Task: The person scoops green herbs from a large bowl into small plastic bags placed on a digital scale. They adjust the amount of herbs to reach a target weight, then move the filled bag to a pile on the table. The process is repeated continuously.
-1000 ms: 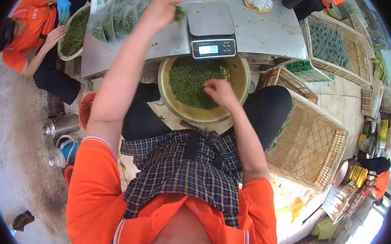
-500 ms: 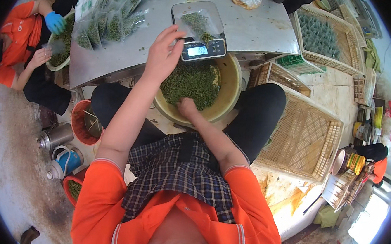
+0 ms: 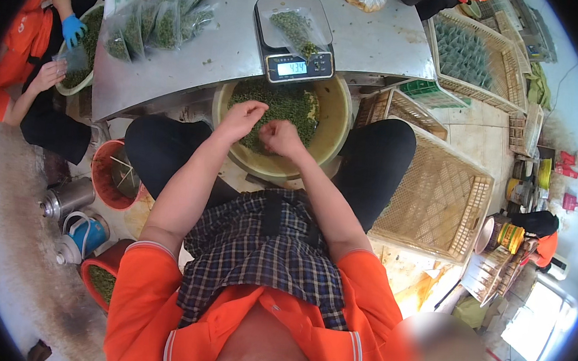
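A yellowish basin (image 3: 335,127) stands between my knees, holding a heap of small green peppercorns (image 3: 268,97). Above the heap, my left hand (image 3: 241,119) has its fingers drawn together. My right hand (image 3: 282,140) is curled just beside it, over the basin's near part. Whatever the fingers of either hand hold is hidden or too small to make out. Beyond the hands, a digital scale (image 3: 299,70) with a lit display sits at the table's near edge. On its pan lies a clear plastic bag (image 3: 291,28) partly filled with peppercorns, touched by neither hand.
Filled bags (image 3: 167,28) lie on the metal table (image 3: 231,42) at left. A co-worker's blue-gloved hand (image 3: 73,28) is over another basin. Plastic crates (image 3: 428,197) stand at right. A red bucket (image 3: 116,175) and a blue jug (image 3: 87,233) are left of my knee.
My left hand has come down from the scale to over the basin. My right hand has lifted slightly from the peppercorns. The scale's reading has changed, and the whole view has shifted a little.
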A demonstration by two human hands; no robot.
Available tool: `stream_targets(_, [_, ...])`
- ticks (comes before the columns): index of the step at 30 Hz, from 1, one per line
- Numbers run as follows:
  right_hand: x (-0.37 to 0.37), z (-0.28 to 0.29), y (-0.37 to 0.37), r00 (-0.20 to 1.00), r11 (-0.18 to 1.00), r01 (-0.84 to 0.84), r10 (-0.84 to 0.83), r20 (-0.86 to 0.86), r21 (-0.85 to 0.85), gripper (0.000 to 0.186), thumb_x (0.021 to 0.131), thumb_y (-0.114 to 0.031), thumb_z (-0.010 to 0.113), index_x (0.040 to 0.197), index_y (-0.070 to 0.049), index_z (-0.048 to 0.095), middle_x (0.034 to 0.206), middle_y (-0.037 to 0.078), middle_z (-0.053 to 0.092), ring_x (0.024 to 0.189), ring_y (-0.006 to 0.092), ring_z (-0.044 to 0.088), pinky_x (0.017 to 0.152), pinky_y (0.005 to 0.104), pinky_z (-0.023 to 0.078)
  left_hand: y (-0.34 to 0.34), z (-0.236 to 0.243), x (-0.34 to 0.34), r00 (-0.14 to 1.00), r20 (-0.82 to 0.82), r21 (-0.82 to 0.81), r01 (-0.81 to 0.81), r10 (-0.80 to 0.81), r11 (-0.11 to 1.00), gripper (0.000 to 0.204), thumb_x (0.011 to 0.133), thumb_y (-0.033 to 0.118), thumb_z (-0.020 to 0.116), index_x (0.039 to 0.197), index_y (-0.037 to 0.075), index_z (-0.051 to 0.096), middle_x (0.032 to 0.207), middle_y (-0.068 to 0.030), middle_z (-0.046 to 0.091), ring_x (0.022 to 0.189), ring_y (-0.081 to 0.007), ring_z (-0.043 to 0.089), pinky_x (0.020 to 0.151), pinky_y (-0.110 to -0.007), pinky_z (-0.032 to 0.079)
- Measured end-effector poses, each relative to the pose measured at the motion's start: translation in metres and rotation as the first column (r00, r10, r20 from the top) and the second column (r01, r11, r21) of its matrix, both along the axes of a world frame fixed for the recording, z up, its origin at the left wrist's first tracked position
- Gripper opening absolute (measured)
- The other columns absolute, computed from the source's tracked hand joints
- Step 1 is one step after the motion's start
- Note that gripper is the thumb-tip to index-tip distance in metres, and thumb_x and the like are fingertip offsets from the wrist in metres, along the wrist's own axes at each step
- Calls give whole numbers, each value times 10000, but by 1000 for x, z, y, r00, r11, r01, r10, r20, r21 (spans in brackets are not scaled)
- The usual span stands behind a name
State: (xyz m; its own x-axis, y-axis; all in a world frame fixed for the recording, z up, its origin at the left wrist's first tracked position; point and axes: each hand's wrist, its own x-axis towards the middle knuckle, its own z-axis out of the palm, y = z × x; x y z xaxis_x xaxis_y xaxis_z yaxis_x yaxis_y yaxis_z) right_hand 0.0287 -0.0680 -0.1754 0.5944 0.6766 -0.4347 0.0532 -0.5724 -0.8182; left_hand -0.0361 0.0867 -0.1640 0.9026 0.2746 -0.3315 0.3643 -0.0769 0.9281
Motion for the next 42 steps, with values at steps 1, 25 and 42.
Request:
stream_targets(1, [4, 22, 0, 992, 994, 74, -65, -106, 85, 197, 792, -135, 653, 909, 24, 652, 737, 106, 651, 654, 185, 636, 604, 301, 517, -1, 1, 4, 998, -56, -23, 31, -33, 999, 304, 961, 246, 480, 1122, 42, 638, 1028, -98, 670, 939, -156, 623, 821, -300, 489])
stream_targets(25, [71, 124, 8, 746, 830, 360, -530, 403, 426, 284, 871, 40, 404, 987, 15, 663, 643, 71, 629, 547, 112, 625, 527, 261, 498, -1, 19, 12, 1000, 2, -160, 3, -3, 987, 331, 999, 283, 440, 1182, 54, 594, 1025, -42, 648, 883, -111, 614, 750, -248, 475])
stream_targets(42, [-39, -117, 7, 914, 908, -179, 296, 277, -379, 425, 736, -281, 709, 1035, 17, 657, 962, 259, 648, 896, 375, 635, 809, 415, 503, 4, 22, 17, 997, 76, -120, 27, -18, 992, 256, 965, 174, 511, 1164, 38, 600, 1005, -62, 659, 882, -121, 627, 755, -264, 494])
